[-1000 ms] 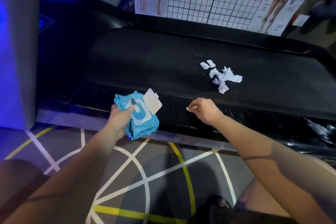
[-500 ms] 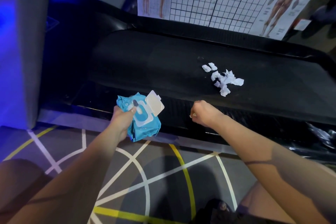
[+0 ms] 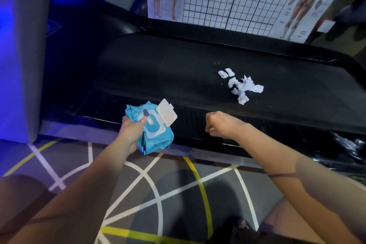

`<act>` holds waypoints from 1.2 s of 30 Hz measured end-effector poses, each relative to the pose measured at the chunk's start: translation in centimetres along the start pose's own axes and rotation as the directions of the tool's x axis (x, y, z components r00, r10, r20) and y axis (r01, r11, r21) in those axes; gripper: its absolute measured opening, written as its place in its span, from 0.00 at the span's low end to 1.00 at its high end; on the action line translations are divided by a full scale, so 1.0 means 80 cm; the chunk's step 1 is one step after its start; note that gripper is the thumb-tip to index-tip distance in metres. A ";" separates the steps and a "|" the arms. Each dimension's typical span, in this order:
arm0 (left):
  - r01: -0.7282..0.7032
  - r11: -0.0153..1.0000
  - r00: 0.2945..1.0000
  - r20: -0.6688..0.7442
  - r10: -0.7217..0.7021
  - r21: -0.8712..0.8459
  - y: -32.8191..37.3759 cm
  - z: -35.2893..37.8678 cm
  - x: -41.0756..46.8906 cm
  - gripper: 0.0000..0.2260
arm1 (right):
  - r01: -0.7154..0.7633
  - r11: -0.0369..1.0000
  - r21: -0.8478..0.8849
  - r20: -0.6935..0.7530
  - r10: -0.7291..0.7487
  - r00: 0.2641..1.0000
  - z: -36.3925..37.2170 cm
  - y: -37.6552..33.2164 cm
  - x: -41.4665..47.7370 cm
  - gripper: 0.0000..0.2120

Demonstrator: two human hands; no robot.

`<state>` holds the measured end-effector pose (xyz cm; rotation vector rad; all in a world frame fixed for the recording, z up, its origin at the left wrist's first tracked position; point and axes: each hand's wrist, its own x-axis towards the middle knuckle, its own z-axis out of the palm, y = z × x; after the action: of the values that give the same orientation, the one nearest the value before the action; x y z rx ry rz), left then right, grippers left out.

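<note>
Head view showed the left hand [image 3: 131, 131] gripping a crumpled blue plastic wipe pack [image 3: 156, 137], its white flip lid [image 3: 167, 115] open, at the black treadmill [image 3: 158, 69]'s near edge; the right hand [image 3: 221, 124] hung nearby, curled into a fist.

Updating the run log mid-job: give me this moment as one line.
left hand: grips wipes pack | lid: flipped open | right hand: fingers curled, nothing seen held | paper scraps: on treadmill belt, untouched

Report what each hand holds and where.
The left hand grips the blue wipes pack at its left end, thumb on its front. The right hand is curled; its contents cannot be told.
</note>
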<state>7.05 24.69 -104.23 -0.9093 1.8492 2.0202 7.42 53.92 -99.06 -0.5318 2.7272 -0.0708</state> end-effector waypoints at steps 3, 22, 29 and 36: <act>-0.007 1.000 1.000 0.004 0.007 0.005 0.000 0.000 -0.001 0.19 | -0.118 0.989 0.093 0.098 0.109 0.989 -0.012 0.000 -0.008 0.11; -0.013 1.000 1.000 -0.015 0.013 0.001 -0.009 -0.003 0.016 0.18 | -0.103 0.992 0.072 -0.223 0.117 0.968 0.043 -0.067 0.006 0.13; -0.012 1.000 1.000 0.000 0.012 -0.009 -0.006 -0.001 0.012 0.20 | -0.470 0.861 0.193 -0.081 0.492 0.867 0.020 -0.037 -0.020 0.07; -0.008 1.000 1.000 0.001 0.008 0.026 -0.004 0.000 0.006 0.18 | -0.129 0.934 0.333 -0.279 0.229 0.933 0.044 -0.033 -0.002 0.16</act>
<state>6.86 24.60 -104.76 -0.8960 1.8769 1.9964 9.77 51.59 -102.01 -0.1870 2.9744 -0.5738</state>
